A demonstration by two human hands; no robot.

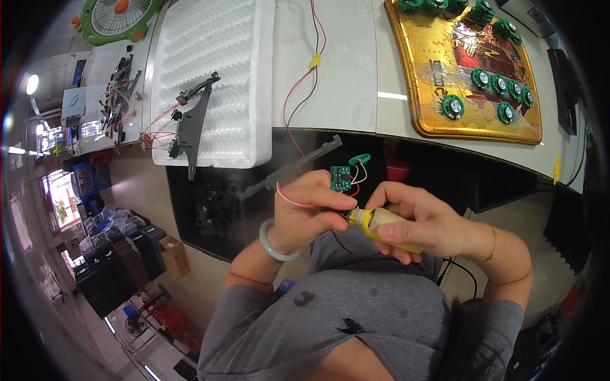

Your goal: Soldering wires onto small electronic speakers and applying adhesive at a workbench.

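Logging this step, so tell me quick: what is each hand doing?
Left hand: closed on small green circuit board.
Right hand: closed on yellow squeeze tube.

1. My left grip sits just at nine o'clock of my right grip, the two touching at the tube between them.
2. The small circuit board stands at twelve o'clock of my left grip, on my fingertips.
3. The tabletop lies beyond both grips, at twelve o'clock.
4. On it, the foam tray lies at eleven o'clock, with a bracket resting on it.
5. The plaque lies at one o'clock, with round parts on it.
6. Wires run between foam tray and plaque.
7. A fan lies at ten o'clock of the tray.
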